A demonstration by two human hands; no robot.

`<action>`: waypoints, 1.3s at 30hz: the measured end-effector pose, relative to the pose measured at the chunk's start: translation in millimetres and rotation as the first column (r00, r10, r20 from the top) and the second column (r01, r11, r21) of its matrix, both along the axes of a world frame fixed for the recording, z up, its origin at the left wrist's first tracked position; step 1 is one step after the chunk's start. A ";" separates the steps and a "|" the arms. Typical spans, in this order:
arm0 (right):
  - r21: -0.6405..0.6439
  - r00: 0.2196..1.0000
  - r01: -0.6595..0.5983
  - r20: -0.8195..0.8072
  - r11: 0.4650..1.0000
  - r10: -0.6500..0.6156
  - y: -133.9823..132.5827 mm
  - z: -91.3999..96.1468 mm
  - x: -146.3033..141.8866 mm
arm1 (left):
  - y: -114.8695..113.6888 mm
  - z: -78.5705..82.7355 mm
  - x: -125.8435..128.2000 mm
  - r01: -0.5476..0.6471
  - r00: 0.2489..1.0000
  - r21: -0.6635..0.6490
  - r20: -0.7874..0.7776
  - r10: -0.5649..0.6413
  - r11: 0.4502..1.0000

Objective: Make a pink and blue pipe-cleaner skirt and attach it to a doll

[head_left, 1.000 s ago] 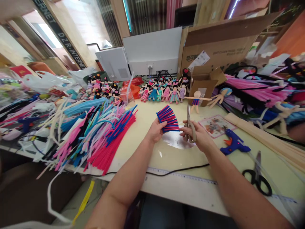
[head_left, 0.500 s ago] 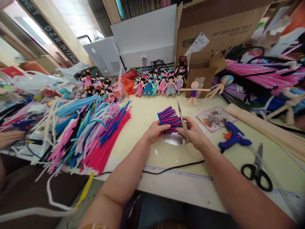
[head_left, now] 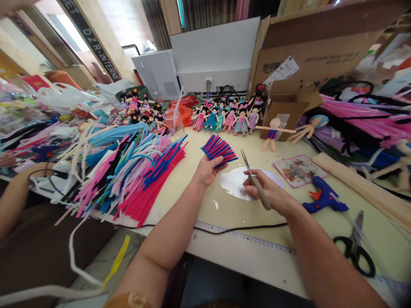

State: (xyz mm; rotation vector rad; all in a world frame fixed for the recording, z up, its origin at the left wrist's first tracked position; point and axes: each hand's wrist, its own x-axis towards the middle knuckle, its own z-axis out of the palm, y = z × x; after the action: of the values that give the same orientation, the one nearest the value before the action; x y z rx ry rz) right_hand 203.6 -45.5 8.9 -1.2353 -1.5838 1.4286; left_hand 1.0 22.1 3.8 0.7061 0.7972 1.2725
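My left hand (head_left: 206,170) is closed on a small fan of pink and blue pipe cleaner pieces (head_left: 217,149), held above the yellow table (head_left: 199,196). My right hand (head_left: 268,191) grips a pair of beige-handled scissors (head_left: 255,181), blades pointing up and left, a short way right of the fan and not touching it. A white round patch (head_left: 237,184) lies on the table under both hands.
A big heap of coloured pipe cleaners (head_left: 128,171) covers the left. Small dolls (head_left: 224,117) line the back by cardboard boxes (head_left: 289,107). A blue glue gun (head_left: 324,200), black scissors (head_left: 355,250), a black cable (head_left: 224,230) and a ruler lie near the front. Another person's arm (head_left: 13,201) is at left.
The scissors have come away from the fan and dropped to the right. My left hand has carried the fan a little up and left. The view has shifted.
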 end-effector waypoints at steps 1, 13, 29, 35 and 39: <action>0.001 1.000 -0.017 0.007 1.000 0.017 -0.6 0.2 -0.6 | -0.1 1.0 -0.1 -0.011 1.000 0.003 0.009 0.011 1.000; 0.014 0.998 -0.054 0.045 0.998 0.053 -2.9 -2.5 -9.2 | -3.4 4.5 0.9 -0.011 1.000 -0.022 -0.005 0.011 1.000; -0.039 1.000 -0.005 -0.018 0.999 0.004 -2.6 0.9 -10.4 | -5.4 2.4 1.2 0.094 0.988 -0.034 -0.122 -0.097 0.995; -0.028 1.000 -0.029 0.008 0.999 0.030 -1.3 -0.6 -8.7 | -6.8 4.2 2.7 0.070 0.987 -0.022 -0.146 -0.073 0.997; -0.033 1.000 -0.028 0.008 0.999 0.028 -1.2 -1.0 -8.2 | -7.9 5.4 3.3 0.070 0.984 -0.011 -0.161 -0.071 0.997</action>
State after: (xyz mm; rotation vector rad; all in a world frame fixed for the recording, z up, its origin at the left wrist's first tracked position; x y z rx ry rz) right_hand 195.3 -46.8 7.9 -1.2436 -1.5949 1.4747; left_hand 4.3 14.2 9.2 0.8339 0.8997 1.1593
